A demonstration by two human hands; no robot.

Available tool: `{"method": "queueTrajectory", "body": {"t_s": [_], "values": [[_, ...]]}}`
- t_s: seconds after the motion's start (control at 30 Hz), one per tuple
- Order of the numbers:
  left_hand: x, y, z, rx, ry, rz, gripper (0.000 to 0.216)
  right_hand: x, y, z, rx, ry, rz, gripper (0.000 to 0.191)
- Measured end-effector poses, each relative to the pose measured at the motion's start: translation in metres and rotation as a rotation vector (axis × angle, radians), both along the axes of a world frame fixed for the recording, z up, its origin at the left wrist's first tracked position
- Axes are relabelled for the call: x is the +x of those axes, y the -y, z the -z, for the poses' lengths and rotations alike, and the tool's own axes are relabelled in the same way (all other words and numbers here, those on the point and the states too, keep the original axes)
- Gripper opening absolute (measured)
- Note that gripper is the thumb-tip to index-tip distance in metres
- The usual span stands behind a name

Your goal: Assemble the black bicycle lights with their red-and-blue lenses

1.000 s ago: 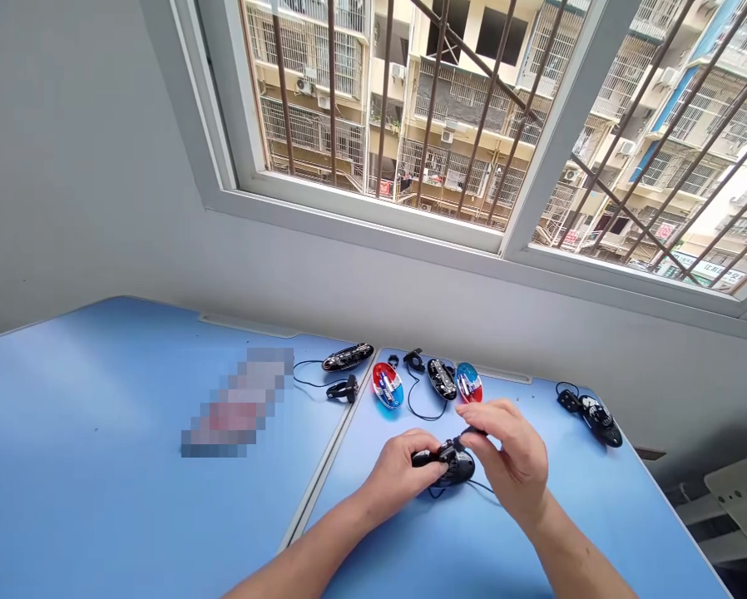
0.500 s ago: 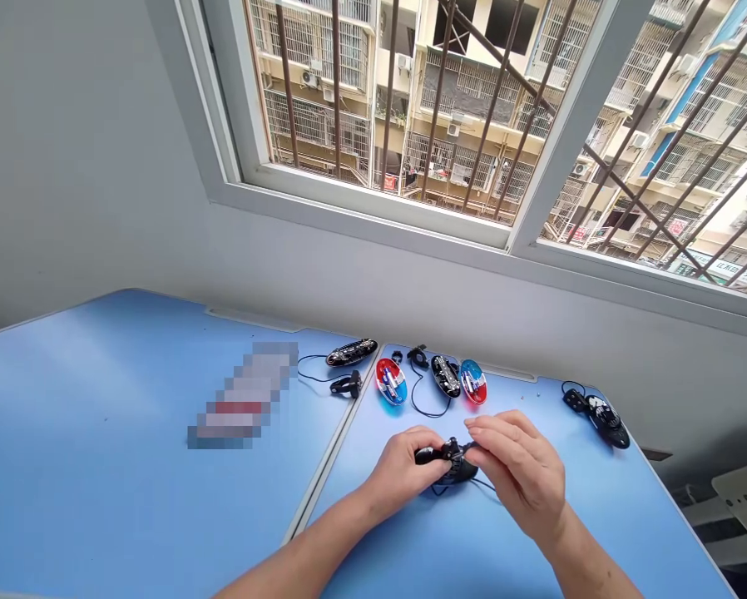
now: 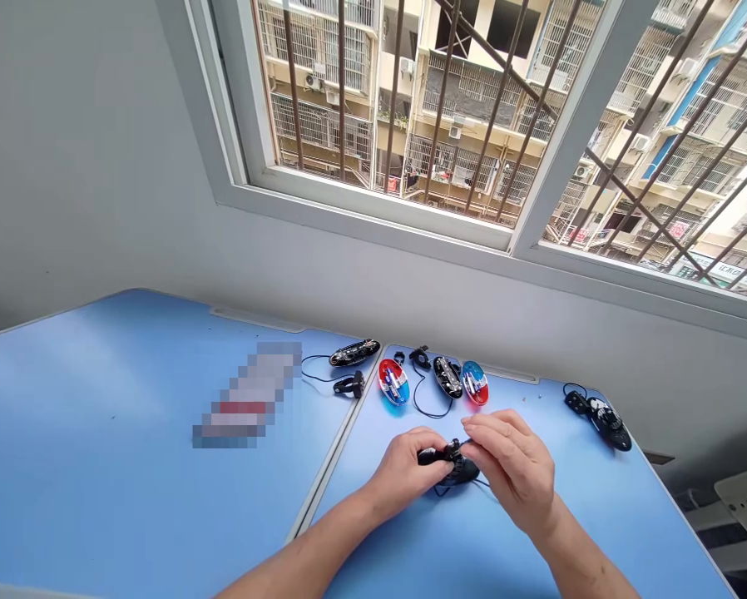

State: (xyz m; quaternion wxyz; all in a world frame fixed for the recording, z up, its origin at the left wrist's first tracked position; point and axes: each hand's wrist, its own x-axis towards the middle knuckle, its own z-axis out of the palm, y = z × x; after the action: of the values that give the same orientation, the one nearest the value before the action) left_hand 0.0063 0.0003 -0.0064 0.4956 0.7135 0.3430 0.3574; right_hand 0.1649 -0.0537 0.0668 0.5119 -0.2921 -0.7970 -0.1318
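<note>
My left hand [image 3: 414, 467] is closed around a black bike light [image 3: 467, 472], with its thumb and fingers at the clamp-like mount [image 3: 453, 451] on top. A thin cable [image 3: 482, 483] runs out from the light, which is held low over the blue table. At the mount's right side, my right hand [image 3: 516, 466] pinches something thin and dark, mostly hidden by its fingertips. The other right fingers are bent over the pinch.
Beyond my hands lie a red-and-blue lens cover [image 3: 393, 383], another lens cover [image 3: 475, 383], an opened black housing [image 3: 448, 377], a second housing [image 3: 354, 353] and a clamp [image 3: 349, 384]. A black light with cable [image 3: 609, 423] lies right. A blurred-out item [image 3: 249, 395] is left.
My right hand has shifted slightly left and turned a little at the mount. The left hand keeps its hold on the bike light. The whole view has shifted slightly.
</note>
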Motion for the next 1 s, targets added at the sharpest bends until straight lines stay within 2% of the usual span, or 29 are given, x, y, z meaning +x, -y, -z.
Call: {"method": "queueTrajectory", "body": {"t_s": [0.87, 1.0], "values": [[-0.0003, 0.001, -0.001, -0.001, -0.014, 0.003, 0.015, -0.0012, -0.0028, 0.0021, -0.025, 0.02, 0.002, 0.026], [0.0009, 0.001, 0.0002, 0.004, -0.027, -0.013, 0.012, -0.0026, -0.0071, 0.0049, -0.128, -0.054, 0.025, 0.028]]}}
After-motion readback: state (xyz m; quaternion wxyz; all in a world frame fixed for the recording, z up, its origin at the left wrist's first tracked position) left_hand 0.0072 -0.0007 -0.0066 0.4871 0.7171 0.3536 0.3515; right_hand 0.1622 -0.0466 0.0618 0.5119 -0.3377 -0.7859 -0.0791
